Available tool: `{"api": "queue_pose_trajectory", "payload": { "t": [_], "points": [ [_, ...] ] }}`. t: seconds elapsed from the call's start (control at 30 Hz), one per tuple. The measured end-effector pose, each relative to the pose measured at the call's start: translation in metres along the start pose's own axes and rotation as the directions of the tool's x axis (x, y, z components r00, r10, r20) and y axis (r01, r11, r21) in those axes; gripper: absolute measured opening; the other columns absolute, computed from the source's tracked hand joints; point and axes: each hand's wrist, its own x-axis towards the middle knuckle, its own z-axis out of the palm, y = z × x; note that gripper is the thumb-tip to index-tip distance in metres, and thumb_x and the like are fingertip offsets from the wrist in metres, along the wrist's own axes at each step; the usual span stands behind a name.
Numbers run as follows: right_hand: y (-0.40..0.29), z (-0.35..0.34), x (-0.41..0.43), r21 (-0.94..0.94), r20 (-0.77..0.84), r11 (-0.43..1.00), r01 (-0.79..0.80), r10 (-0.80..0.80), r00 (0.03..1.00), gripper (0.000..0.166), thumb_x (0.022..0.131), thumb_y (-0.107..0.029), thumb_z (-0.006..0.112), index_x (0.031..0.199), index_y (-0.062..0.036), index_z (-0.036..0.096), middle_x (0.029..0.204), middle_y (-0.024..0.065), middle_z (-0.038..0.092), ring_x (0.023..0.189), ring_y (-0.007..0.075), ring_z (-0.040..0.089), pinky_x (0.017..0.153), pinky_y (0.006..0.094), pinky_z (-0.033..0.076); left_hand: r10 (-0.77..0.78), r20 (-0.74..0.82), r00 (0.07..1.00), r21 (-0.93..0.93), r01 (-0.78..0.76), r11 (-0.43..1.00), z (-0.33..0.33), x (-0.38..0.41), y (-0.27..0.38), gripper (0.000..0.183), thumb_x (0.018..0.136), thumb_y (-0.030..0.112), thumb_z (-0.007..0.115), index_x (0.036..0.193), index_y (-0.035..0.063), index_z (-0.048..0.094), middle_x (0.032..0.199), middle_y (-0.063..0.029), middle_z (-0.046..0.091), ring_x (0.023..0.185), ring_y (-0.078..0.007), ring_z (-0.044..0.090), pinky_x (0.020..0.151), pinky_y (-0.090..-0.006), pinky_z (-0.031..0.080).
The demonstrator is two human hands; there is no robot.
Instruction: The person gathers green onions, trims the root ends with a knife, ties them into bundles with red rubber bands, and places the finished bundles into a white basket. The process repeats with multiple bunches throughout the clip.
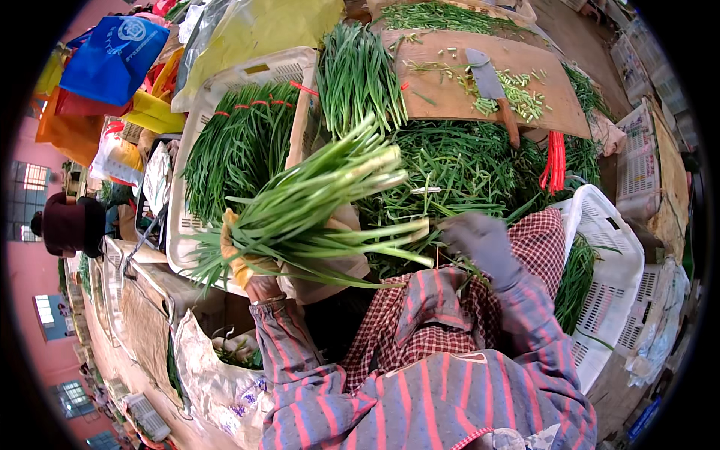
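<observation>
My left hand (239, 253), in an orange-yellow glove, is shut around a thick bunch of garlic chives (304, 197). Most pale cut ends point up and right. A few stalks of the bunch splay lower, towards my right hand (478, 242). That hand wears a grey glove and is blurred beside those lower ends; whether its fingers hold anything is unclear. Below and beyond both hands spreads a heap of loose chives (450, 163). A cleaver (486, 79) with a wooden handle lies on a wooden board (433, 104), among short cut stalk ends (514, 95).
On the left, a white plastic crate (180, 236) holds chives with red ties (256, 102). Another chive bunch (360, 79) lies against the board. Red strips (555, 163) hang from the board's near edge. A second white crate (607, 292) stands at my right.
</observation>
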Motion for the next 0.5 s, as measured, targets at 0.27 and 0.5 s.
{"api": "queue_pose_trajectory", "payload": {
  "t": [0.27,0.5],
  "points": [
    [-0.112,0.023,0.003,-0.719,0.227,0.195,0.668,-0.842,0.490,0.028,0.076,-0.026,0.069,0.095,-0.0056,0.065,0.092,0.0058,0.064,0.083,0.0225,0.060,0.072,0.0358,0.048,-0.062,-0.076,0.995,0.099,0.069,0.993,0.028,-0.016,0.000,0.035,0.093,0.032,0.050,0.117,0.0103,0.060,0.113,-0.0069,0.064,0.099,-0.0223,0.062,0.088,-0.0415,0.052],
    [-0.100,0.063,0.040,-0.879,0.086,0.208,0.429,-0.816,0.571,0.035,0.073,-0.038,0.070,0.090,-0.0083,0.063,0.091,0.0040,0.061,0.090,0.0226,0.057,0.077,0.0380,0.042,-0.238,-0.150,0.960,-0.008,0.239,0.971,0.039,-0.016,0.017,0.036,0.093,0.039,0.044,0.114,0.0145,0.061,0.109,-0.0071,0.064,0.098,-0.0271,0.062,0.086,-0.0467,0.051]
  ]
}}
